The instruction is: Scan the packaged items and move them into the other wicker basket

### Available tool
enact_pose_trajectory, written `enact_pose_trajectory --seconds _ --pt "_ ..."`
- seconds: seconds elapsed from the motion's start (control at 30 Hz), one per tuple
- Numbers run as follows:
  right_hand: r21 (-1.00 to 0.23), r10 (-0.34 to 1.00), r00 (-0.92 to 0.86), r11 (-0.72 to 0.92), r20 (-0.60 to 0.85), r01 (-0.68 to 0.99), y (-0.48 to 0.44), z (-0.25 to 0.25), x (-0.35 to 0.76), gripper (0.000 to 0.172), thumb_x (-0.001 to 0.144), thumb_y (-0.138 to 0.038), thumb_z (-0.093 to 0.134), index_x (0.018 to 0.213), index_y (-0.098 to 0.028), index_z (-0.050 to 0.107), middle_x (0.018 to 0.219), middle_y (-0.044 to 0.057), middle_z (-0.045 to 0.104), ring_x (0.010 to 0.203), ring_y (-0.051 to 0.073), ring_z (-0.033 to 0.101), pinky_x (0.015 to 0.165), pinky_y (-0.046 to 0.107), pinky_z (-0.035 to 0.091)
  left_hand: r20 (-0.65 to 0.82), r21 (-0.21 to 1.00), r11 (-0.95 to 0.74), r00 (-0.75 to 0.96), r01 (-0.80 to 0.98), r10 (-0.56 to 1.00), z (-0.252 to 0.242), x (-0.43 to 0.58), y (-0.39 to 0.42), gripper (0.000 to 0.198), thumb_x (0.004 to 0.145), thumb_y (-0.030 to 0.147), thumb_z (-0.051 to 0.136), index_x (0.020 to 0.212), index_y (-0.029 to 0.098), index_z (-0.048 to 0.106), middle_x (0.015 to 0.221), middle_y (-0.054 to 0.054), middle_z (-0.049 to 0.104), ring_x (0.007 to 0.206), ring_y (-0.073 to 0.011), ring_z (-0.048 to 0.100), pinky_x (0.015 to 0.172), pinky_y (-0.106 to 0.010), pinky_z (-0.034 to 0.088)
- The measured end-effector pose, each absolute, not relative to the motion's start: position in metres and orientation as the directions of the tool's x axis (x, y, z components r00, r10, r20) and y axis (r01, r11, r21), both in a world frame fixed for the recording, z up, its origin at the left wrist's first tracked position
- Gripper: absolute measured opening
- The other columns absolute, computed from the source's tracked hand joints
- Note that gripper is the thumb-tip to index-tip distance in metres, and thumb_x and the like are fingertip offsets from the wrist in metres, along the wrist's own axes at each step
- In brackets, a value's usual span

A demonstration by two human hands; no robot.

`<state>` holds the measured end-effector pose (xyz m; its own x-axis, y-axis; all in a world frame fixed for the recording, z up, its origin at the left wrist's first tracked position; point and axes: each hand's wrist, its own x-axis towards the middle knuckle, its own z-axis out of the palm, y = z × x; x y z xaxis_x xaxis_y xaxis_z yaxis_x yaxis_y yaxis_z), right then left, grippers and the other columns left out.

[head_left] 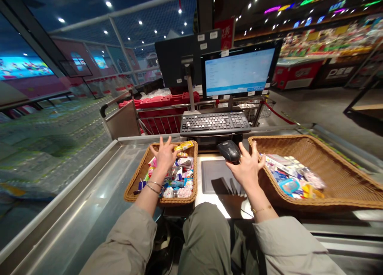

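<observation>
My left hand [164, 157] is over the left wicker basket [131, 189]. Its thumb and forefinger pinch the end of a small yellow packet [184, 146], the other fingers fanned out. Below it lie several small wrapped sweets and snacks [179, 179]. My right hand [247, 167] has a black handheld barcode scanner [228, 150] between thumb and forefinger, its remaining fingers spread. A grey pad [209, 177] lies below the scanner, with shadows across it. To the right, a larger wicker basket [344, 175] contains several small packaged goods [295, 177].
A black keyboard [215, 122] stands beyond the baskets, below a lit monitor [239, 71]. Another screen [182, 59] shows its back. A metal counter [110, 187] extends left. Behind are a shopping trolley [158, 119] and red crates [161, 100].
</observation>
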<state>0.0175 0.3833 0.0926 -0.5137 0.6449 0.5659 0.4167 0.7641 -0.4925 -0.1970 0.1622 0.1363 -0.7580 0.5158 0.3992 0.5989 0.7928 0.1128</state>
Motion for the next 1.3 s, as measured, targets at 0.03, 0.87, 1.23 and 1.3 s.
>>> enact_pose_trajectory --seconds 0.03,0.87,1.23,1.3 --pt "-0.493 0.641 -0.515 0.767 0.569 0.41 0.383 0.093 0.018 0.026 0.077 -0.041 0.066 0.091 -0.022 0.076 0.148 0.008 0.06 0.155 0.039 0.021 0.117 0.075 0.009 0.412 0.122 0.787 -0.752 0.605 0.514 0.138 -0.194 0.165 0.023 0.098 0.04 0.056 0.104 0.029 0.076 0.159 -0.003 0.048 0.158 -0.0384 0.017 0.115 -0.085 0.002" --pt "-0.355 0.411 -0.547 0.911 0.73 0.211 0.381 0.09 0.019 0.016 0.075 -0.037 0.073 0.08 -0.022 0.076 0.144 0.006 0.064 0.153 0.044 0.027 0.117 0.077 0.009 0.588 0.276 0.652 -0.661 0.706 0.467 0.13 -0.136 0.249 0.015 0.094 0.037 0.066 0.106 0.032 0.074 0.158 0.0 0.048 0.158 -0.033 0.02 0.118 -0.076 -0.008" --pt "-0.355 0.396 -0.542 0.916 0.741 0.185 0.382 0.088 0.02 0.015 0.075 -0.036 0.072 0.08 -0.022 0.075 0.14 0.007 0.066 0.153 0.043 0.027 0.117 0.076 0.007 0.59 0.279 0.653 -0.663 0.704 0.461 0.129 -0.134 0.251 0.017 0.095 0.037 0.065 0.108 0.032 0.074 0.158 -0.001 0.049 0.158 -0.031 0.019 0.119 -0.075 -0.008" --pt "-0.353 0.396 -0.542 0.917 0.742 0.187 0.382 0.088 0.02 0.015 0.074 -0.036 0.072 0.08 -0.022 0.075 0.14 0.006 0.067 0.153 0.044 0.028 0.117 0.076 0.007 0.594 0.285 0.65 -0.662 0.704 0.457 0.129 -0.134 0.252 0.017 0.095 0.037 0.064 0.107 0.032 0.074 0.157 -0.001 0.05 0.158 -0.0311 0.02 0.119 -0.075 -0.008"
